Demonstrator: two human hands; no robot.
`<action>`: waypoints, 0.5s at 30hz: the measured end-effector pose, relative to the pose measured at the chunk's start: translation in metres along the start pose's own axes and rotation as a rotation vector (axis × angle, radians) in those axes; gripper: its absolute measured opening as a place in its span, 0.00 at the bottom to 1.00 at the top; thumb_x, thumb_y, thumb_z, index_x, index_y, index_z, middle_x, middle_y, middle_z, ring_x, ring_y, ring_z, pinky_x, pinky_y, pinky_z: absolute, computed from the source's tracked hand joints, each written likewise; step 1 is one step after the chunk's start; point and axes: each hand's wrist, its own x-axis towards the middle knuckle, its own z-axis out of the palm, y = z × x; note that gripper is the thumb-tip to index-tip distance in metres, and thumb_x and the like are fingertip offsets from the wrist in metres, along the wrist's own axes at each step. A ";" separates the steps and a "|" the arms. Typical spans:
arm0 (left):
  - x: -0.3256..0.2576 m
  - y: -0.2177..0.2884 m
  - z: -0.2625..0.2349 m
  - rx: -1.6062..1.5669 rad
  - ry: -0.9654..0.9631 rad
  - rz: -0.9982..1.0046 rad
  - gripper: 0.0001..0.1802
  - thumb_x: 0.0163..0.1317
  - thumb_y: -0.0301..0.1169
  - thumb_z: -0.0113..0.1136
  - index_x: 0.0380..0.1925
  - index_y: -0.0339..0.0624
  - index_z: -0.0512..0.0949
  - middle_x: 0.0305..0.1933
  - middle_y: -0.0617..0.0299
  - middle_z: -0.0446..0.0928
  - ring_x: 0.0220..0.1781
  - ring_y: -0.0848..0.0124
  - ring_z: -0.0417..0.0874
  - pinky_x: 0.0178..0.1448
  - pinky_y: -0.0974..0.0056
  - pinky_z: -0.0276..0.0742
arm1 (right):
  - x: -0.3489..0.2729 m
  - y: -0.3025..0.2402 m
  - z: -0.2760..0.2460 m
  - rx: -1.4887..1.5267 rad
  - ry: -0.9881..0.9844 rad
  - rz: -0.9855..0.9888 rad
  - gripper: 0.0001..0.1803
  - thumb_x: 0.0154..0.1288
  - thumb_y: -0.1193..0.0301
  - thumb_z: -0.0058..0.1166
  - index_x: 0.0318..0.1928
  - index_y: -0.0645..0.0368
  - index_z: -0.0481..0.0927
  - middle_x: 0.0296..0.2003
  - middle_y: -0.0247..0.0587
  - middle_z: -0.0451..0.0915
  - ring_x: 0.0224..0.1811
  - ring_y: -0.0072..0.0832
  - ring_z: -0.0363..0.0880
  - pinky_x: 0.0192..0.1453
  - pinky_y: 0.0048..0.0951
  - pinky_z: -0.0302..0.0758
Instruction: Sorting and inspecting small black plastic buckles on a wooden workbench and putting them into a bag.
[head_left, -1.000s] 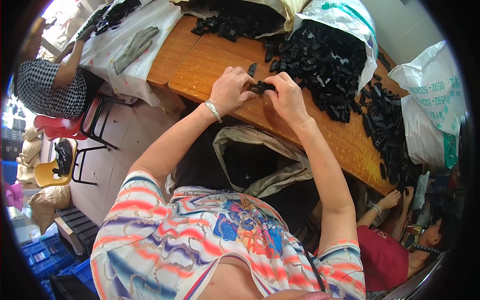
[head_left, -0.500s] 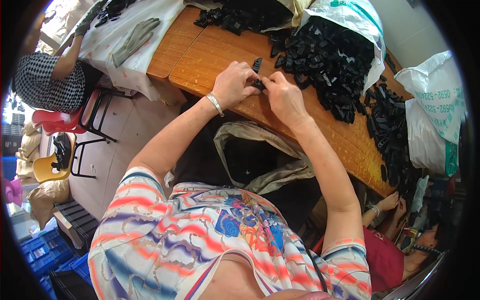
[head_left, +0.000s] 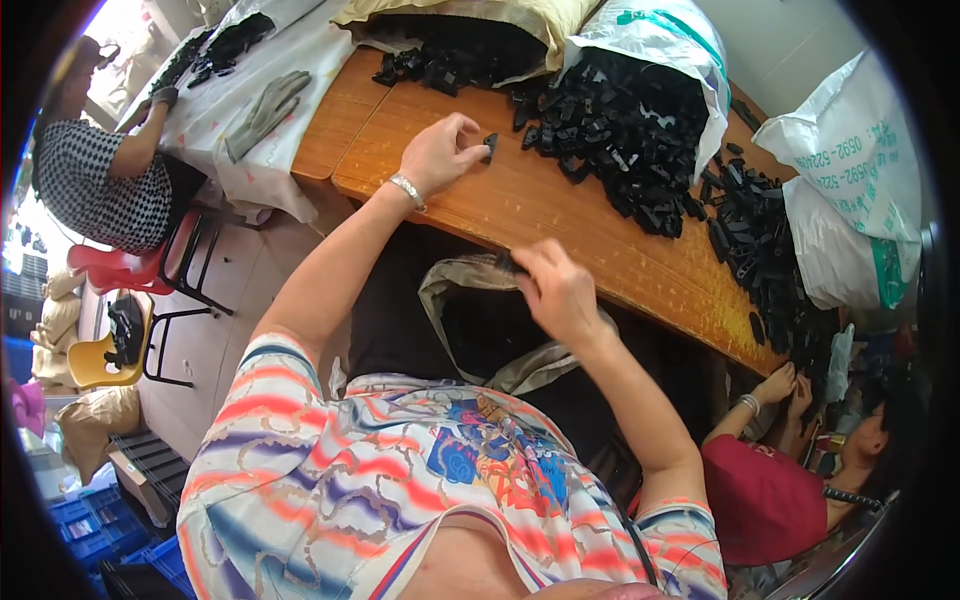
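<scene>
My left hand (head_left: 443, 158) is over the wooden table (head_left: 450, 205), fingers curled, with a gap between thumb and forefinger. A small black plastic part (head_left: 490, 148) is right at the thumb tip; whether they touch I cannot tell. My right hand (head_left: 562, 296) is off the table's near edge, above the rim of an open beige sack (head_left: 437, 305) by my lap. Its fingers are closed on another black plastic part (head_left: 509, 262), mostly dark and blurred.
Black parts (head_left: 630, 140) heap from a white sack (head_left: 680, 35); more lie by a tan sack (head_left: 540, 25) and along the right edge. A grey glove (head_left: 265, 115) lies on the covered table. One person (head_left: 110, 185) works at left, another (head_left: 775, 490) at lower right.
My hands were together around a small black part over the table. They have parted: the right came back toward the sack with a part, the left went to the part on the table.
</scene>
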 end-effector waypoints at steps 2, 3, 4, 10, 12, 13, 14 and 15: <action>0.004 0.002 0.015 0.101 0.059 0.076 0.21 0.58 0.41 0.69 0.45 0.39 0.79 0.42 0.52 0.82 0.47 0.58 0.83 0.51 0.59 0.79 | -0.033 -0.006 0.009 -0.004 -0.114 0.057 0.16 0.53 0.76 0.65 0.46 0.56 0.82 0.39 0.44 0.79 0.38 0.45 0.83 0.40 0.40 0.81; 0.006 0.006 0.022 0.209 0.119 0.151 0.21 0.57 0.41 0.69 0.46 0.40 0.78 0.42 0.53 0.82 0.49 0.57 0.81 0.54 0.58 0.78 | -0.041 -0.007 0.011 -0.008 -0.175 0.052 0.15 0.54 0.75 0.65 0.45 0.56 0.83 0.39 0.44 0.79 0.38 0.45 0.83 0.40 0.40 0.80; 0.005 0.012 0.026 0.258 0.144 0.160 0.17 0.58 0.37 0.67 0.44 0.41 0.79 0.44 0.54 0.81 0.54 0.56 0.79 0.58 0.56 0.75 | -0.044 -0.003 0.010 -0.013 -0.175 0.059 0.15 0.54 0.75 0.65 0.45 0.56 0.83 0.39 0.44 0.79 0.38 0.45 0.83 0.40 0.40 0.80; 0.004 0.003 0.036 0.116 0.098 0.185 0.09 0.59 0.29 0.62 0.40 0.41 0.82 0.42 0.53 0.81 0.49 0.55 0.80 0.55 0.57 0.77 | 0.007 0.038 -0.020 -0.039 0.074 0.071 0.09 0.58 0.73 0.62 0.40 0.57 0.84 0.33 0.46 0.81 0.36 0.46 0.82 0.41 0.39 0.79; -0.004 0.012 0.039 0.035 -0.016 0.182 0.08 0.60 0.31 0.61 0.36 0.42 0.85 0.41 0.54 0.80 0.45 0.56 0.81 0.52 0.56 0.77 | 0.033 0.069 -0.030 -0.081 0.194 0.135 0.10 0.60 0.73 0.61 0.42 0.59 0.84 0.34 0.48 0.83 0.37 0.46 0.83 0.41 0.40 0.79; -0.006 0.015 0.042 0.037 -0.048 0.204 0.08 0.60 0.32 0.61 0.36 0.42 0.85 0.41 0.54 0.80 0.45 0.56 0.82 0.52 0.57 0.77 | 0.047 0.079 -0.030 -0.091 0.246 0.187 0.11 0.61 0.72 0.61 0.44 0.60 0.84 0.35 0.49 0.84 0.38 0.45 0.83 0.42 0.40 0.79; -0.009 0.017 0.045 0.039 -0.079 0.226 0.09 0.60 0.32 0.61 0.37 0.42 0.85 0.41 0.55 0.80 0.44 0.56 0.82 0.52 0.57 0.78 | 0.058 0.086 -0.031 -0.125 0.208 0.268 0.13 0.62 0.71 0.61 0.47 0.60 0.83 0.34 0.50 0.84 0.35 0.44 0.83 0.39 0.37 0.78; -0.012 0.021 0.045 0.069 -0.131 0.192 0.09 0.62 0.34 0.60 0.37 0.43 0.85 0.41 0.55 0.80 0.44 0.56 0.82 0.52 0.57 0.78 | 0.070 0.090 -0.031 -0.154 0.165 0.348 0.15 0.64 0.69 0.62 0.49 0.61 0.83 0.33 0.50 0.84 0.32 0.42 0.83 0.37 0.35 0.78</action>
